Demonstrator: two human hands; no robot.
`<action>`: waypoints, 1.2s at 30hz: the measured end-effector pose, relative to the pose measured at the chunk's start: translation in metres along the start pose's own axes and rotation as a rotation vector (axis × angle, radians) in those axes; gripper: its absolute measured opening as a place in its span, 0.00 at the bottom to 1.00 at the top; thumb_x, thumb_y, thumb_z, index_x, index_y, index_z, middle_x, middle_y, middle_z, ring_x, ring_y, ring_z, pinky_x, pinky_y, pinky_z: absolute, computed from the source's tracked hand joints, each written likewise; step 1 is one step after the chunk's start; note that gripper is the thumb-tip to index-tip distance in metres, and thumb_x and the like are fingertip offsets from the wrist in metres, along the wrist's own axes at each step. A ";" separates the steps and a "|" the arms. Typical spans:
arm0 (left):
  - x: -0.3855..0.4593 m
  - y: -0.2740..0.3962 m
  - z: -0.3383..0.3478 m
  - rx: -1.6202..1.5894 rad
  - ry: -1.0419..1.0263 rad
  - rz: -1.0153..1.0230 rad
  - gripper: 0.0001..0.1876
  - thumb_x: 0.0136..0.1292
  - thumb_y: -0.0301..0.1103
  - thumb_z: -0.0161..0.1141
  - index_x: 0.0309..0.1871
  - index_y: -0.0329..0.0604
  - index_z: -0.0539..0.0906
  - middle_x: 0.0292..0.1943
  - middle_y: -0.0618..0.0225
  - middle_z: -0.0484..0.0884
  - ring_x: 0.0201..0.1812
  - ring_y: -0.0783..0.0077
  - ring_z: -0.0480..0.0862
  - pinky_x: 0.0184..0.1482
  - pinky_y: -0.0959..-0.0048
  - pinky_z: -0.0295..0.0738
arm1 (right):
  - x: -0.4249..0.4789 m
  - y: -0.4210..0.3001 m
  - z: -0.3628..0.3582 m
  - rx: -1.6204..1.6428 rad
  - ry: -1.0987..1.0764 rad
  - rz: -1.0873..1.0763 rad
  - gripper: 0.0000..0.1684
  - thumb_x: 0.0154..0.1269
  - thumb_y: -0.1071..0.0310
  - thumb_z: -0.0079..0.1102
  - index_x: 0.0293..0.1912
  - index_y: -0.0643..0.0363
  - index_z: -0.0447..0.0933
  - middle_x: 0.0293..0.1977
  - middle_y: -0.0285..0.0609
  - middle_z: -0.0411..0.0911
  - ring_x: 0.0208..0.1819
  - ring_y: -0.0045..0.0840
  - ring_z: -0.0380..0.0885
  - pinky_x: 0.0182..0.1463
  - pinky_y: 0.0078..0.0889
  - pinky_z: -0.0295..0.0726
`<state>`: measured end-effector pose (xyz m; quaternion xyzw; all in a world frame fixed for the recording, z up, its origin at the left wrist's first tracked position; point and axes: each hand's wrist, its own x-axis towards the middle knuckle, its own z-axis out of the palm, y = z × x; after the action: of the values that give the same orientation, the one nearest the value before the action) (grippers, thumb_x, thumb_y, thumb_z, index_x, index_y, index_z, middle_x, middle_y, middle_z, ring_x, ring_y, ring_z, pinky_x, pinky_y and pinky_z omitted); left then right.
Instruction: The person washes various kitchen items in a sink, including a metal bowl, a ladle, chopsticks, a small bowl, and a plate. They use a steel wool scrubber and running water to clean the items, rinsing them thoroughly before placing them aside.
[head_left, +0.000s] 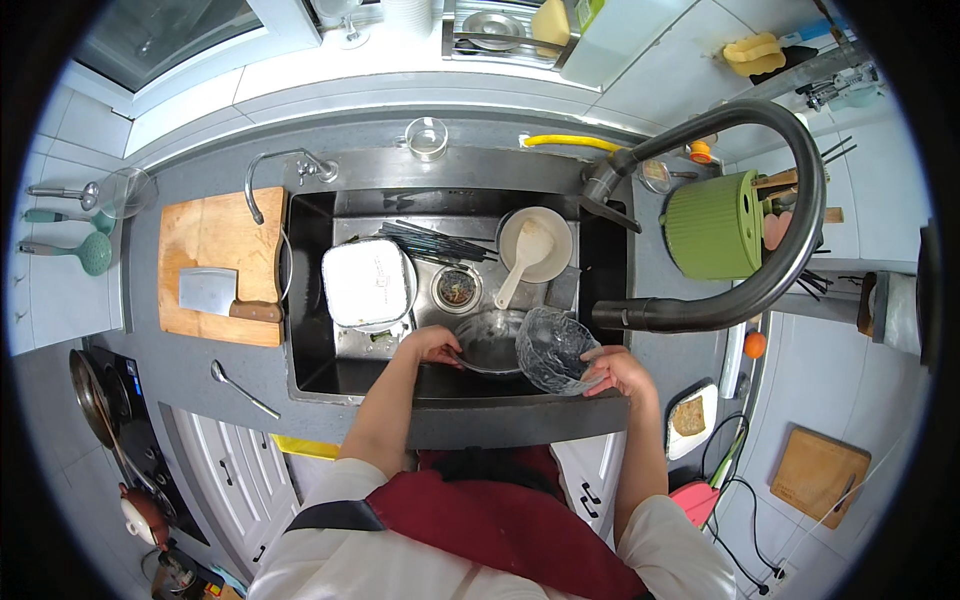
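My left hand (436, 346) grips the left rim of a round glass bowl (486, 346) low in the sink. My right hand (616, 370) holds a clear textured glass bowl (553, 354) by its right edge, tilted and partly over the first bowl. Behind them, a white rice paddle (526, 255) lies in a cream bowl (559, 262). Dark chopsticks (435, 241) are bunched on the floor of the steel sink (352, 225), near the drain strainer (456, 288), which has scraps in it. A white rectangular dish (365, 282) rests on other dishware at left.
A large black faucet (806, 195) arches over the sink's right side; a small tap (259, 169) stands back left. A cleaver (217, 292) lies on a wooden cutting board (225, 217). A glass mug (427, 139), green utensil holder (709, 229) and spoon (244, 388) stand or lie around the sink.
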<state>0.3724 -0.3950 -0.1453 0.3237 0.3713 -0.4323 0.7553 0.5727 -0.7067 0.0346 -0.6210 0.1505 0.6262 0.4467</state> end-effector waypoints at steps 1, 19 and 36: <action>0.000 -0.002 -0.007 0.000 -0.054 -0.047 0.10 0.57 0.26 0.55 0.37 0.24 0.78 0.34 0.48 0.83 0.29 0.67 0.83 0.33 0.79 0.82 | -0.004 -0.002 -0.001 -0.002 -0.011 -0.009 0.22 0.52 0.74 0.49 0.47 0.75 0.69 0.27 0.58 0.78 0.27 0.44 0.81 0.30 0.43 0.85; 0.061 -0.013 0.018 0.239 0.505 0.529 0.18 0.53 0.35 0.62 0.45 0.35 0.78 0.37 0.45 0.81 0.33 0.51 0.84 0.28 0.63 0.81 | 0.108 0.024 0.027 -0.224 0.196 -0.128 0.29 0.49 0.78 0.56 0.55 0.69 0.66 0.33 0.53 0.80 0.29 0.34 0.82 0.29 0.31 0.84; -0.009 -0.013 0.004 0.060 0.400 0.533 0.21 0.46 0.22 0.58 0.48 0.38 0.78 0.32 0.64 0.82 0.27 0.72 0.83 0.24 0.74 0.80 | 0.155 0.056 0.062 -0.444 0.256 -0.380 0.12 0.60 0.69 0.58 0.36 0.72 0.75 0.24 0.47 0.79 0.22 0.27 0.81 0.21 0.27 0.81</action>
<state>0.3590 -0.3997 -0.1374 0.5100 0.4015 -0.1580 0.7441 0.5175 -0.6343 -0.1160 -0.7940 -0.0534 0.4661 0.3866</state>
